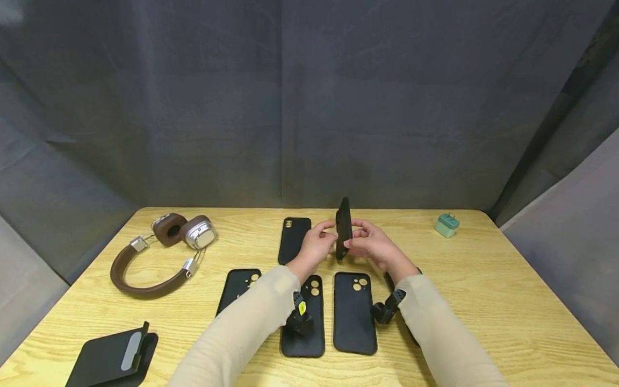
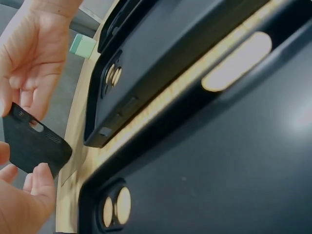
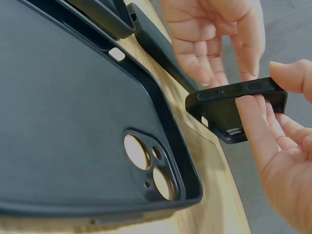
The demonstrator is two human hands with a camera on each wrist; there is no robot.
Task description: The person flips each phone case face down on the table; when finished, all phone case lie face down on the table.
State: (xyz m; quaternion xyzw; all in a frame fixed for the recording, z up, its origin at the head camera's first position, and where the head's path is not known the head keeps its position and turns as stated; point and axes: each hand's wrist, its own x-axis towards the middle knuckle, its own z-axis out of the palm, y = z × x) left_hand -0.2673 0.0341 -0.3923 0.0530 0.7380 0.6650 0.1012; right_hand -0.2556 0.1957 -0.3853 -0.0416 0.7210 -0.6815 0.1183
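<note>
A black phone case (image 1: 344,228) stands on end in the air above the table, its narrow edge toward the head camera. On its left side my left hand (image 1: 316,248) pinches it with thumb and fingertips. From the right, my right hand (image 1: 376,247) grips it, the thumb on the near edge and fingers behind. The raised case (image 2: 34,141) shows its port cutout and speaker holes in the left wrist view. In the right wrist view, the right hand's fingers (image 3: 253,126) lie over the raised case's (image 3: 229,90) edge.
Several black phone cases lie about: one behind (image 1: 294,242), others below my forearms (image 1: 353,317), one partly hidden beneath the right wrist. Brown headphones (image 1: 145,290) lie left, a black folding stand (image 1: 108,355) front left, a green charger plug (image 1: 447,226) back right.
</note>
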